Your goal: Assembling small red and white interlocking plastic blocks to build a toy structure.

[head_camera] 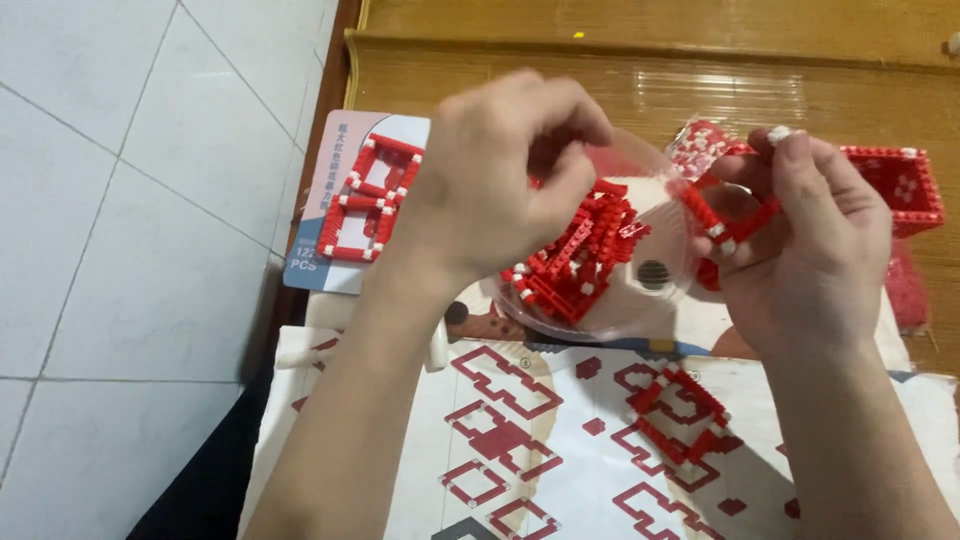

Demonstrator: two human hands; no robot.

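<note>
My left hand (pixel 500 170) hovers over a clear round plastic dish (pixel 655 285), fingers pinched together above a heap of small red and white building bricks (pixel 580 255) lying in it; whether it grips a brick is hidden. My right hand (pixel 810 240) holds a small red and white brick assembly (pixel 715 225) at the dish's right edge, thumb and fingers closed on it.
A printed instruction sheet (pixel 560 440) with red diagrams lies in front, with a small built red frame (pixel 680 415) on it. A built red and white section (pixel 365 200) rests on a card at left. Another red build (pixel 900 185) sits at right on the wooden surface (pixel 640 90). Tiled floor at left.
</note>
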